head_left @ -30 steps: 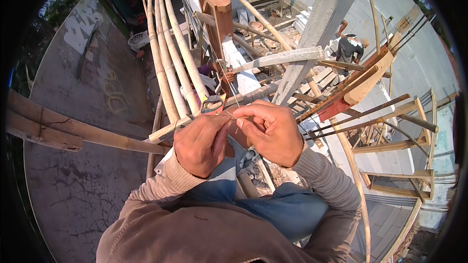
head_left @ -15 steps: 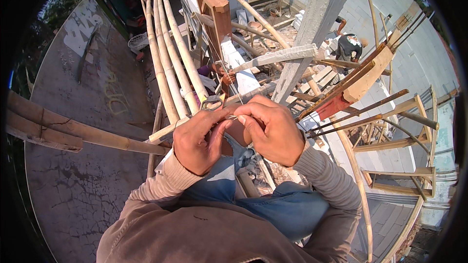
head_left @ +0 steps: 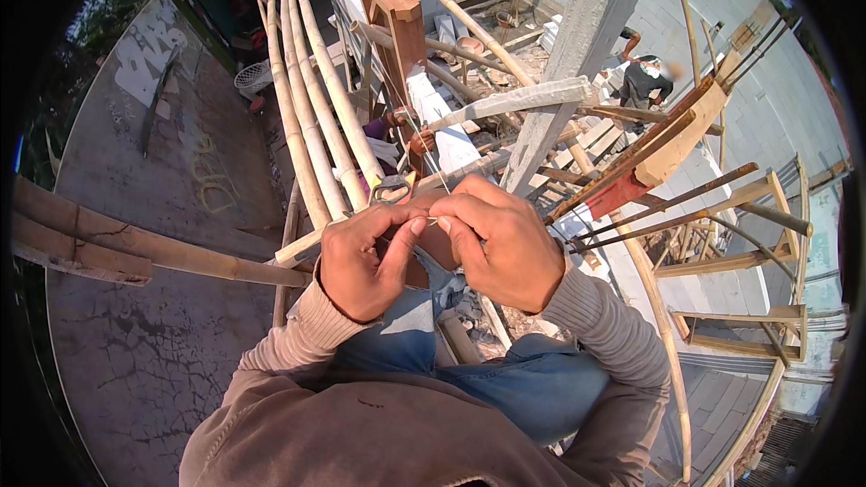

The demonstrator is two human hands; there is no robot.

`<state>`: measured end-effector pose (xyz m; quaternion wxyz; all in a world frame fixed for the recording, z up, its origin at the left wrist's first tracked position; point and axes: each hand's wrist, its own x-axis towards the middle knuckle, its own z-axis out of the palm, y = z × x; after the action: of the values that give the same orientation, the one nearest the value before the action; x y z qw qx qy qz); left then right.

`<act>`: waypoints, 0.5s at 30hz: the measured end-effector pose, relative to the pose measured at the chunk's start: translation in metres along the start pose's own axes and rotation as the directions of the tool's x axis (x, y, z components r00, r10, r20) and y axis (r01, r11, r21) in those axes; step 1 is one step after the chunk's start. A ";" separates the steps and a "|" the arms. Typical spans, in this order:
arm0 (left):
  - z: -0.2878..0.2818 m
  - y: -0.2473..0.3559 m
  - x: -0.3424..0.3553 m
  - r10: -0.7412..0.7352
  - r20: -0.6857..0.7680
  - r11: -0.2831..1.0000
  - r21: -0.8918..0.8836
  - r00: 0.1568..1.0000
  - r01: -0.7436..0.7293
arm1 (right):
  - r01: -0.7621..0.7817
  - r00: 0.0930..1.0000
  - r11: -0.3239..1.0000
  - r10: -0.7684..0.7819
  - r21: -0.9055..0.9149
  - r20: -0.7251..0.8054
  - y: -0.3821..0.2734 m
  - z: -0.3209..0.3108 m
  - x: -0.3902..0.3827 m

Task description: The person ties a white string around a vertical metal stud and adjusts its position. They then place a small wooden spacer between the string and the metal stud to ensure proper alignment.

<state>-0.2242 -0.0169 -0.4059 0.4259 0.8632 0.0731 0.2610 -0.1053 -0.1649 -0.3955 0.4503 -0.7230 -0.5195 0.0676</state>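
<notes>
Just on the near side of the yellow-and-black-handled handsaw [head_left: 394,187], a thin pale string [head_left: 432,219] is pinched between bare fingertips. The left hand [head_left: 365,257] grips it between thumb and forefinger; the right hand [head_left: 505,243] does likewise, the two sets of fingertips almost meeting. So fine a line probably calls for fingertips rather than a full fist, and the close spacing seems to give control over the short length between them.

A pale strand rises from the right hand past the handsaw's right side, looking fairly straight, as if under light tension; whether it is the same string, I cannot tell. Beyond the handsaw, a co-worker's hand [head_left: 421,141] is near that strand, beside a brown timber frame [head_left: 410,41]. Bamboo poles [head_left: 333,72] stretch away to the handsaw's left, side by side, perhaps so they bear together. Right of the handsaw, a concrete column [head_left: 582,45] leans across the view.
</notes>
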 end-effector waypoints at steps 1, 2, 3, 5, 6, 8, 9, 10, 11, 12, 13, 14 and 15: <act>0.000 -0.001 -0.001 -0.048 0.013 0.998 -0.045 0.999 0.048 | -0.008 1.000 1.000 0.008 0.011 -0.014 -0.001 -0.001 0.000; 0.000 -0.001 -0.001 -0.114 0.042 0.987 -0.110 0.993 0.118 | -0.015 0.999 1.000 0.016 0.022 -0.028 -0.003 -0.002 0.000; -0.001 0.000 -0.001 -0.178 0.076 0.967 -0.172 0.981 0.189 | -0.022 0.999 0.999 0.023 0.034 -0.042 -0.003 -0.002 0.000; 0.000 0.001 0.000 -0.238 0.113 0.932 -0.255 0.965 0.259 | 0.085 0.993 0.996 -0.085 -0.009 -0.078 0.001 -0.001 0.000; 0.000 0.001 0.000 -0.237 0.112 0.925 -0.278 0.965 0.259 | 0.137 0.986 0.990 -0.139 -0.032 -0.094 0.002 -0.001 0.000; 0.001 0.002 0.000 -0.250 0.118 0.904 -0.328 0.961 0.276 | 0.209 0.971 0.976 -0.215 -0.060 -0.107 0.004 -0.001 0.000; 0.002 0.002 -0.001 -0.263 0.125 0.889 -0.354 0.957 0.291 | 0.245 0.961 0.967 -0.252 -0.075 -0.112 0.004 -0.001 0.000; 0.002 0.003 -0.001 -0.276 0.131 0.874 -0.379 0.952 0.305 | 0.266 0.955 0.961 -0.273 -0.079 -0.112 0.004 -0.002 0.000; 0.001 0.004 -0.001 -0.293 0.139 0.863 -0.388 0.946 0.324 | 0.286 0.949 0.955 -0.294 -0.083 -0.111 0.003 -0.003 0.001; 0.000 0.006 -0.001 -0.311 0.147 0.851 -0.397 0.939 0.343 | 0.306 0.943 0.948 -0.315 -0.087 -0.111 0.002 -0.003 0.001; 0.000 0.007 0.000 -0.326 0.156 0.839 -0.408 0.932 0.361 | 0.322 0.935 0.941 -0.333 -0.102 -0.121 0.004 -0.003 0.001; -0.001 0.009 0.001 -0.337 0.176 0.825 -0.418 0.925 0.380 | 0.337 0.927 0.934 -0.352 -0.119 -0.131 0.007 -0.002 0.001; -0.002 0.011 0.001 -0.347 0.196 0.812 -0.427 0.917 0.398 | 0.352 0.918 0.926 -0.370 -0.135 -0.141 0.009 -0.002 0.000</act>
<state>-0.2252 -0.0213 -0.3960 0.6637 0.7195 0.1539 0.1349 -0.0978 -0.1664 -0.4004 0.4570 -0.6408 -0.6080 -0.1043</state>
